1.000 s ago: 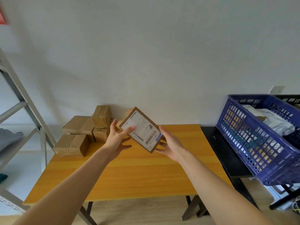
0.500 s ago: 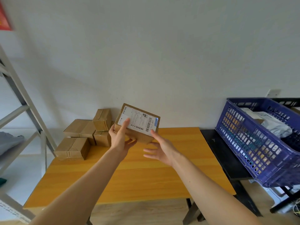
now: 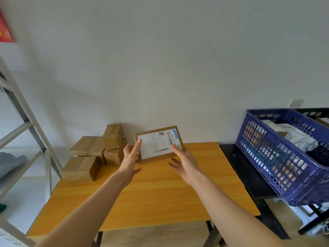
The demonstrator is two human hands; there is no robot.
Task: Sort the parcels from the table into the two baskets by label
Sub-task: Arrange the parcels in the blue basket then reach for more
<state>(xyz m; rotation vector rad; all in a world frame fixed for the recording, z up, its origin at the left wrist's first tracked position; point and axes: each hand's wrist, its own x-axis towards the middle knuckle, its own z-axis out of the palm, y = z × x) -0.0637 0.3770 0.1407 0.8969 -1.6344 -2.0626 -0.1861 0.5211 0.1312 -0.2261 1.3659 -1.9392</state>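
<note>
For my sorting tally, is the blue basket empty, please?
Not empty: the blue basket holds a grey mailer bag and a labelled box.

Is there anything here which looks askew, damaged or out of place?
Two things. The near corner of the blue basket seems to overhang the black side table, so it may sit insecurely. The front cardboard box on the wooden table has wrinkled tape and a crumpled corner.
</note>
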